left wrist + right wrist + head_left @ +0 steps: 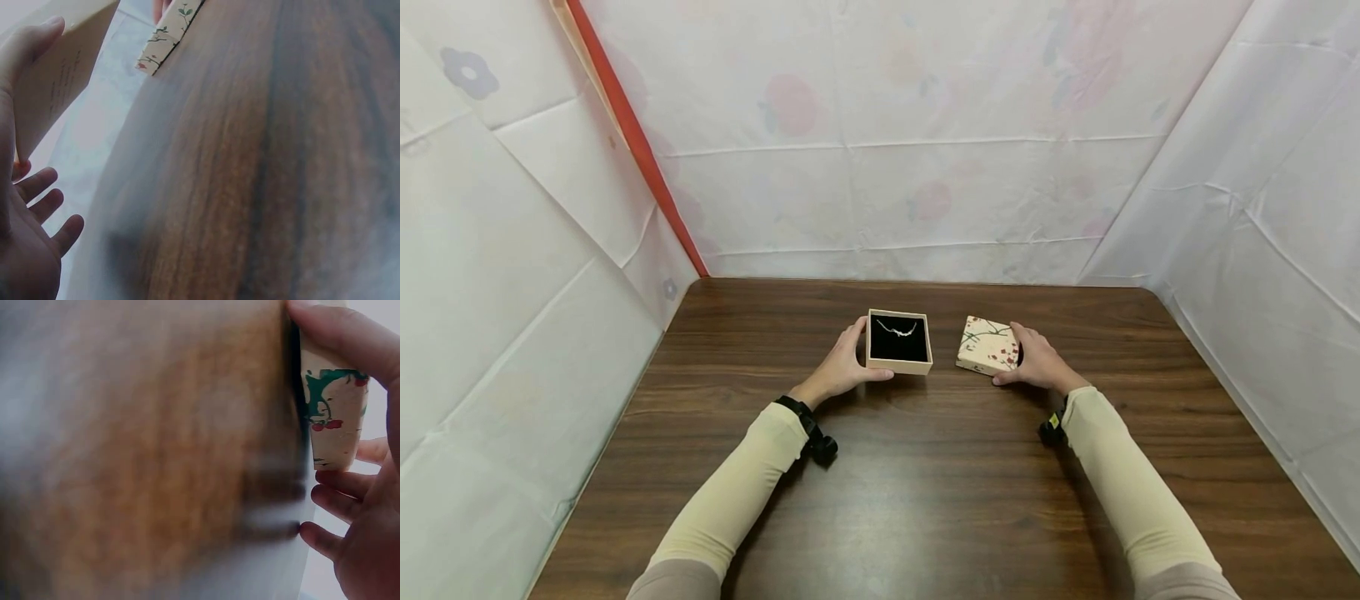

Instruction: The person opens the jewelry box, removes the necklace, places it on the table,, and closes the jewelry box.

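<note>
The left hand (842,365) grips an open box (912,367) between widely parted thumb and fingers, silvery chain (902,334) on black lining (891,348). The right hand's (1037,360) fingers span a flowered lid (987,343) on the dark wooden tabletop (887,508). Beyond the fingers hang pale printed sheets (962,108), red strip (640,150) leftward.
</note>
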`<state>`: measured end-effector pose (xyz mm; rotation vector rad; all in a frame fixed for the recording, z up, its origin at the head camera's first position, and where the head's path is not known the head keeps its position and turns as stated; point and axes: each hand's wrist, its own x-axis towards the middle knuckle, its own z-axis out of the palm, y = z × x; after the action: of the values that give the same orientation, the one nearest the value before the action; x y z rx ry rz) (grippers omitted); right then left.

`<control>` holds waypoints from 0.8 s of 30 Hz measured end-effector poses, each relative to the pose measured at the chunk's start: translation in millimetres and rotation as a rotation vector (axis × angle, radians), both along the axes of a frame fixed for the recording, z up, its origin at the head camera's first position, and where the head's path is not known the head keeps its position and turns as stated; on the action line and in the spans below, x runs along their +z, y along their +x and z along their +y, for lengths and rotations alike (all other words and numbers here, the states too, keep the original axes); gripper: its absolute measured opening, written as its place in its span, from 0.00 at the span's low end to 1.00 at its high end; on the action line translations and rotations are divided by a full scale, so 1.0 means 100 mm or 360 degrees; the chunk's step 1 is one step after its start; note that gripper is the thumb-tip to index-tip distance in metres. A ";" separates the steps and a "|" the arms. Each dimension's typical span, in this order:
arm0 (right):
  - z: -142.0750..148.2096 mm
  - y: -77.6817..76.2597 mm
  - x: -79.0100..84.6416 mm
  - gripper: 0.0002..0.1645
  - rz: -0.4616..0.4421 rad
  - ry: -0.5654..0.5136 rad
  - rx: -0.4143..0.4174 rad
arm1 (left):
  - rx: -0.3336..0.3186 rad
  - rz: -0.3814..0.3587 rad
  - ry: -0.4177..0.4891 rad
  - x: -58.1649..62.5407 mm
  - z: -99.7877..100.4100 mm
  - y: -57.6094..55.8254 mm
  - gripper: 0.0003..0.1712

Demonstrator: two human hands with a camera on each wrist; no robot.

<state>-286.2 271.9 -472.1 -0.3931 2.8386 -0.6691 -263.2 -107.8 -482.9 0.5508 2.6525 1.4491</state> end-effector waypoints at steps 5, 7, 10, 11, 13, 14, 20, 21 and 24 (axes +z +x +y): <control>0.00 0.04 0.01 0.73 0.0007 0.0003 -0.0017 | -0.0005 -0.0004 0.0008 0.00 0.01 0.01 0.59; 0.00 0.05 0.02 0.72 0.0015 0.0010 -0.0013 | -0.0012 -0.0005 0.0013 0.01 0.01 0.02 0.59; 0.01 0.05 0.01 0.68 0.0039 0.0027 -0.0003 | -0.0029 0.0002 0.0029 0.01 0.02 0.02 0.58; 0.01 0.05 0.01 0.67 0.0046 0.0031 -0.0002 | -0.0034 0.0005 0.0034 0.00 0.02 0.02 0.58; 0.01 0.05 0.02 0.64 0.0054 0.0026 -0.0006 | -0.0039 0.0011 0.0041 0.00 0.02 0.01 0.58; 0.00 0.05 0.02 0.63 0.0062 0.0025 -0.0006 | -0.0040 0.0015 0.0042 0.00 0.02 0.01 0.58; -0.03 0.06 0.06 0.62 0.0071 0.0008 -0.0035 | -0.0029 0.0023 0.0036 -0.02 0.02 0.00 0.59; -0.03 0.06 0.07 0.62 0.0069 0.0004 -0.0043 | -0.0026 0.0023 0.0035 -0.02 0.02 0.00 0.59; -0.05 0.06 0.10 0.62 0.0072 -0.0010 -0.0049 | -0.0022 0.0018 0.0036 -0.02 0.03 0.00 0.59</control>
<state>-280.2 266.7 -462.0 -0.3710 2.8912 -0.6835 -263.1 -104.9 -484.9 0.5792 2.6385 1.4784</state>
